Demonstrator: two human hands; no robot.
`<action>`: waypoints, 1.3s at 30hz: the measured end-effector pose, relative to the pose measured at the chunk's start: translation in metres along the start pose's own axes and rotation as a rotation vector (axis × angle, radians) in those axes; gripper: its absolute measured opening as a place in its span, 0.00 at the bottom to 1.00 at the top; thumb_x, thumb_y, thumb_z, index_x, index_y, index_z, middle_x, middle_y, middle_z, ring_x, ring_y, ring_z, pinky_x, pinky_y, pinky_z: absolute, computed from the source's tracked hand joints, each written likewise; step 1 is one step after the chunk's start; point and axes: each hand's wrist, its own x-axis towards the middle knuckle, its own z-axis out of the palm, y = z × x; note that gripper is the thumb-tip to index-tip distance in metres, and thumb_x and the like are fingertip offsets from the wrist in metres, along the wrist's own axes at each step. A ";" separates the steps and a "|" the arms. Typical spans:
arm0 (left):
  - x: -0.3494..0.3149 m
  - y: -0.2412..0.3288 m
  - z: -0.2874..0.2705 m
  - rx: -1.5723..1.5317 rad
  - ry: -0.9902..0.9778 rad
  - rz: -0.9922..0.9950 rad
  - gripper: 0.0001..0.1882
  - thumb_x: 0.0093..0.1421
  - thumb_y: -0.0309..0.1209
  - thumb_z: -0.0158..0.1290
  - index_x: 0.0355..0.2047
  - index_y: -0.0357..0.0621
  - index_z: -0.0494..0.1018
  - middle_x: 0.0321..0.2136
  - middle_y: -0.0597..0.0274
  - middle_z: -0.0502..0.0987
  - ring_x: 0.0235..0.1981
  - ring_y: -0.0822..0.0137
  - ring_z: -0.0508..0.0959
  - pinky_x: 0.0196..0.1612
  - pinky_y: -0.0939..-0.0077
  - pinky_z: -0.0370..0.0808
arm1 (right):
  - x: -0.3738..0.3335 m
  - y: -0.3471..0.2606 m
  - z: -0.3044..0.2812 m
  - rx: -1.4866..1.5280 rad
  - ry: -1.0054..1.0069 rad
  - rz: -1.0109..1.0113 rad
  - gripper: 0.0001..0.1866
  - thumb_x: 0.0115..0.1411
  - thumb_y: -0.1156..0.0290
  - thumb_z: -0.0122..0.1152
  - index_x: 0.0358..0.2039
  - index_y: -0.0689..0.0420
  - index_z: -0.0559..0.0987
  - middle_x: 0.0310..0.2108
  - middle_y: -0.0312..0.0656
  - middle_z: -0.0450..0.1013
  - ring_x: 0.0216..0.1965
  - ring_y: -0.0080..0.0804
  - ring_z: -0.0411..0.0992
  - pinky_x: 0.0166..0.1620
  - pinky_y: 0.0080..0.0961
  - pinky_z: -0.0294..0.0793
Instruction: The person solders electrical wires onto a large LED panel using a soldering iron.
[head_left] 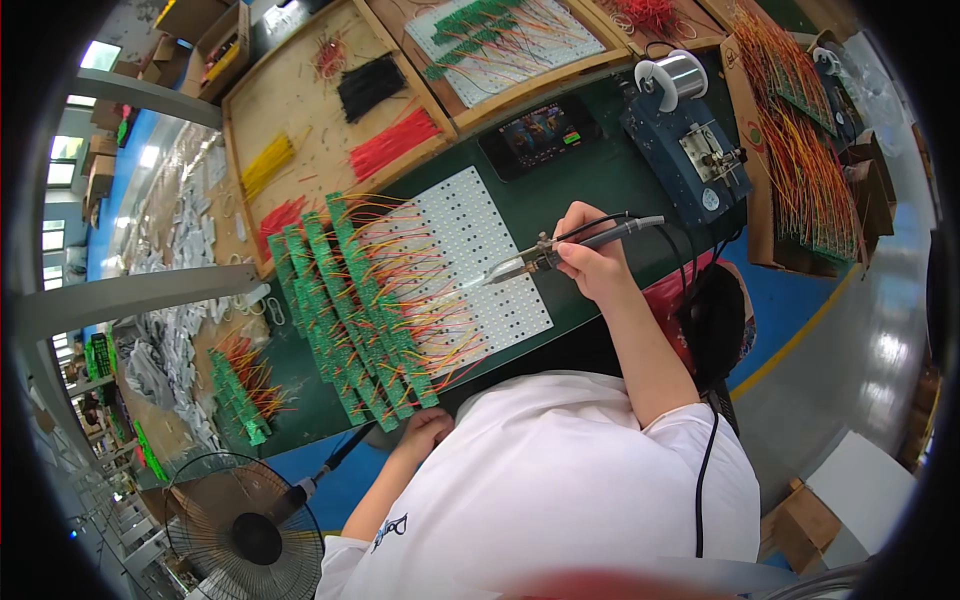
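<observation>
My right hand (592,258) is closed round a soldering iron (610,234) with a metal wire guide clamped to it. The iron's tip points left, over a white perforated board (500,290). Rows of green circuit boards (345,310) lie along the left of that board, their red, orange and yellow wires (425,290) spreading across it. By the near end of these rows, at the table's edge, is my left hand (428,430). Its fingers are curled in, and whatever they may hold is hidden.
A blue solder feeder (690,160) carries a solder reel (672,80) at the back right. A phone (540,138) lies beyond the perforated board. Wooden trays (300,110) hold loose wires. More wired boards fill a cardboard box (765,225). A fan (255,535) stands lower left.
</observation>
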 end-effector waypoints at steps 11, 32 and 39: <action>0.021 -0.046 -0.022 -0.335 0.145 0.215 0.14 0.66 0.41 0.53 0.31 0.43 0.72 0.20 0.72 0.73 0.19 0.79 0.70 0.24 0.83 0.66 | -0.003 0.005 0.004 0.070 0.059 -0.034 0.08 0.53 0.80 0.58 0.28 0.54 0.69 0.21 0.33 0.68 0.14 0.16 0.63 0.16 0.13 0.57; 0.041 0.011 0.021 0.403 0.873 0.339 0.22 0.62 0.49 0.48 0.31 0.41 0.78 0.28 0.49 0.81 0.30 0.53 0.81 0.36 0.58 0.75 | 0.006 0.002 0.006 -0.032 -0.127 -0.051 0.12 0.50 0.82 0.56 0.20 0.49 0.67 0.16 0.32 0.64 0.12 0.26 0.64 0.11 0.26 0.64; 0.000 0.008 0.078 0.314 1.127 0.647 0.20 0.58 0.39 0.56 0.17 0.35 0.70 0.13 0.45 0.68 0.13 0.52 0.70 0.20 0.61 0.63 | -0.008 0.001 0.000 0.150 -0.021 0.012 0.05 0.56 0.80 0.55 0.29 0.53 0.72 0.21 0.38 0.74 0.13 0.25 0.67 0.15 0.21 0.64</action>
